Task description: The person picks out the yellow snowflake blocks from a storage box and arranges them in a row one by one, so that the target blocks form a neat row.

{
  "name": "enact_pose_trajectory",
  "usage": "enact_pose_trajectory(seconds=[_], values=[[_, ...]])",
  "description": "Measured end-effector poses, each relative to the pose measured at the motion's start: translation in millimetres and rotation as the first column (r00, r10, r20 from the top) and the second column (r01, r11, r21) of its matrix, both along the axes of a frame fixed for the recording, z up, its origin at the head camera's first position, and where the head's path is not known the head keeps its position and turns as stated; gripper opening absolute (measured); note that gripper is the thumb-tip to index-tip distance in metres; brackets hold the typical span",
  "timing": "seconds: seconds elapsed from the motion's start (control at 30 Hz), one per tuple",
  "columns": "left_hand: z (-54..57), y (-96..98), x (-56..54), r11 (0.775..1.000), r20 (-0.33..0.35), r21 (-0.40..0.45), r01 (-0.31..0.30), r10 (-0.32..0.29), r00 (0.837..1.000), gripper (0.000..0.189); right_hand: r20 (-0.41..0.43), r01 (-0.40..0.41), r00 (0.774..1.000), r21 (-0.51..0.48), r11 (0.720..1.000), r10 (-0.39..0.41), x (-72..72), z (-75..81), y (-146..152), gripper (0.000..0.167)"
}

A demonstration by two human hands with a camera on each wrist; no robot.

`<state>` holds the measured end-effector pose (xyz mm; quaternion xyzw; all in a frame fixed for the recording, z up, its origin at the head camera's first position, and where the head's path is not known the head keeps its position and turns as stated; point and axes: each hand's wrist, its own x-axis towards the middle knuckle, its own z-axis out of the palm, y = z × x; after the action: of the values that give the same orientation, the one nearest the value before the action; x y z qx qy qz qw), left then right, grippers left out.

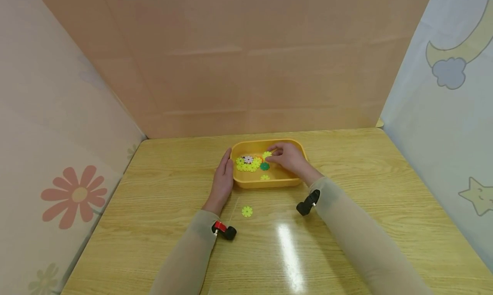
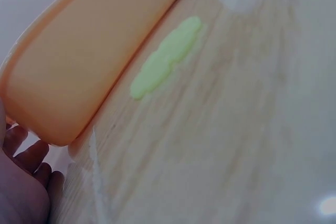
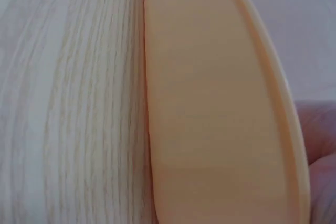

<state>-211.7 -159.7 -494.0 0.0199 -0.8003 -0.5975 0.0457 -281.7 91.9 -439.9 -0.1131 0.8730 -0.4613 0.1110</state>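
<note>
A yellow-orange plastic tray [image 1: 269,184] stands on the wooden table, with several flower-shaped discs inside: yellow ones [image 1: 246,167] clustered at its left, a pale pink one [image 1: 248,159] and a green one [image 1: 264,166]. My left hand [image 1: 223,179] rests along the tray's left end, fingers straight against the wall. In the left wrist view, its fingers touch the tray's side [image 2: 73,51]. Reaching in over the right end, my right hand [image 1: 286,158] pinches a yellow flower disc [image 1: 267,155] between thumb and fingers. The right wrist view mostly shows the tray's outer wall [image 3: 215,98].
One yellow-green flower disc [image 1: 247,211] lies on the table [image 1: 173,179] in front of the tray. A brown panel [image 1: 246,72] closes off the back, and pale printed walls stand at left and right. Bright light reflects off the table's near part.
</note>
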Motion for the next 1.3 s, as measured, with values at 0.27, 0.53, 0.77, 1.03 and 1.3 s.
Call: enact_pose_trajectory(seconds=[0.27, 0.53, 0.77, 1.03, 1.3], values=[[1.3, 0.8, -0.2, 1.000, -0.005, 0.001, -0.005, 0.005, 1.000, 0.056, 0.008, -0.003, 1.000, -0.073, 0.997, 0.004, 12.6, 15.3, 2.8, 0.037], [2.5, 1.9, -1.7, 1.000, -0.003, -0.006, 0.002, -0.002, 1.000, 0.059, -0.037, -0.045, 0.998, -0.091, 0.995, 0.042, 34.2, 31.5, 12.8, 0.036], [4.3, 3.1, -1.5, 1.000, 0.003, -0.009, 0.004, -0.004, 1.000, 0.061, -0.052, -0.073, 0.996, -0.101, 0.992, 0.068, 56.0, 37.5, 21.6, 0.039], [5.2, 3.4, -1.7, 1.000, 0.002, 0.002, 0.005, -0.005, 1.000, 0.059, -0.046, -0.114, 0.993, -0.071, 0.991, 0.111, 80.7, 34.9, 30.6, 0.034], [6.8, 5.2, -2.8, 1.000, 0.002, 0.010, -0.002, 0.002, 1.000, 0.058, -0.073, -0.181, 0.981, -0.045, 0.982, 0.178, 100.8, 24.5, 35.7, 0.027]])
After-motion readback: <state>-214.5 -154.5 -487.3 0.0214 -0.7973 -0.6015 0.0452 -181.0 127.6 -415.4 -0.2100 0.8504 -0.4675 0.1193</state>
